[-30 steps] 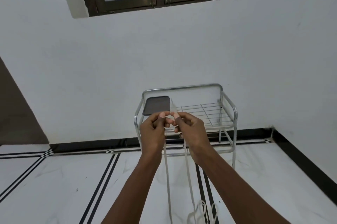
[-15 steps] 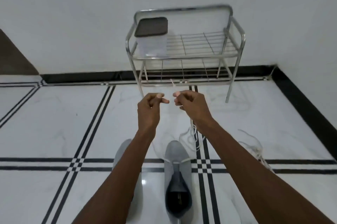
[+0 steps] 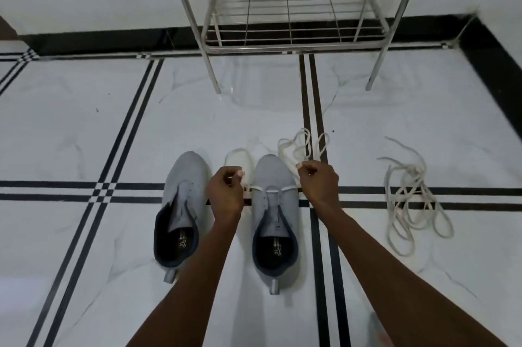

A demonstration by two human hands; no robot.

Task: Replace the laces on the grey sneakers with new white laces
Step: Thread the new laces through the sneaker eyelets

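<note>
Two grey sneakers stand side by side on the floor, toes pointing away from me. The left sneaker (image 3: 183,199) has no lace in it. The right sneaker (image 3: 275,205) has a white lace (image 3: 272,190) running across its front eyelets. My left hand (image 3: 226,191) is between the shoes, pinching the lace's left end. My right hand (image 3: 319,181) is just right of the right sneaker's toe, pinching the other end, whose slack (image 3: 299,146) loops on the floor beyond.
A loose pile of off-white laces (image 3: 412,199) lies on the floor to the right. A steel wire rack (image 3: 293,44) stands against the wall ahead, with a translucent container on its upper shelf. The floor is white marble with black stripes.
The view has tilted down from the wall to the floor. My hands have dropped from in front of the rack to the right sneaker and moved apart, still pinching the lace ends.
</note>
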